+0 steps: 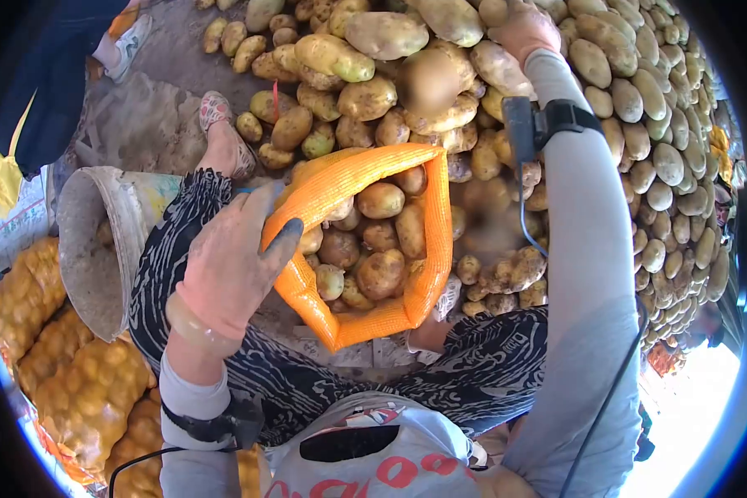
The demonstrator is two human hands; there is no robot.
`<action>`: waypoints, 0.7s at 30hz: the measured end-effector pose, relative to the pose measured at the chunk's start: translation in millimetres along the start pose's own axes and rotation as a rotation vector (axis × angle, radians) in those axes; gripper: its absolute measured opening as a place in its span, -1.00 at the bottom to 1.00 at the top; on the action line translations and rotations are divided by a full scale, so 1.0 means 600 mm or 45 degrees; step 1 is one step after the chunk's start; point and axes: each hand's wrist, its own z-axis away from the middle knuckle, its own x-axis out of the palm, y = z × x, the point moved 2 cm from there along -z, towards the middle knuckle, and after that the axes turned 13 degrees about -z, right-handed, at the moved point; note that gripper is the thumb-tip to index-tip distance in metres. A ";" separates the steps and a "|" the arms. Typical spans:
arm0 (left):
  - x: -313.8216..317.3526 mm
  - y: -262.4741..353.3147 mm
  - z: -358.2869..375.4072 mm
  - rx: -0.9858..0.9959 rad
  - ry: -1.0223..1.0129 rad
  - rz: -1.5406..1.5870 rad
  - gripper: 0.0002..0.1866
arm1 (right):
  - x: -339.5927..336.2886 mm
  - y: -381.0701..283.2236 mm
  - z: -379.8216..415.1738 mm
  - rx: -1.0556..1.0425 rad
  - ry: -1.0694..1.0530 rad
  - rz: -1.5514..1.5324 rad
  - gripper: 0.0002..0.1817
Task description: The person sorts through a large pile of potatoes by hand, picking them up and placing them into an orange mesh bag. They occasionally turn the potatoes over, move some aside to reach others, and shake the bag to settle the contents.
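An orange mesh bag point(434, 216) stands between the person's knees, its rolled rim held wide around several potatoes point(382, 274). At the rim's left side is my left hand point(234, 261), gloved with dark fingertips, thumb and fingers closed on the mesh. My right hand point(529, 33) reaches to the top of the view and touches the potatoes of the heap point(494, 66). Its fingertips are partly hidden, so I cannot make out whether it grips one. Two round blurred patches cover parts of the heap near the bag.
A dirty white bucket point(124, 249) lies tilted at the left. Below it are filled mesh bags point(87, 398). More potatoes point(668, 166) spread along the right. Another person's foot point(130, 46) shows at the upper left. Cables run along both of my arms.
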 end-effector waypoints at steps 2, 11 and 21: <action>0.010 -0.002 0.004 -0.073 0.008 0.015 -0.44 | -0.004 0.027 0.021 -0.014 0.016 -0.378 -0.23; 0.192 -0.073 0.068 -0.570 -0.080 0.415 -0.37 | 0.062 -0.012 0.454 0.508 0.012 -2.483 -0.29; 0.185 -0.134 0.069 -0.548 -0.256 0.839 -0.54 | 0.024 -0.115 0.676 0.885 -0.382 -2.346 -0.24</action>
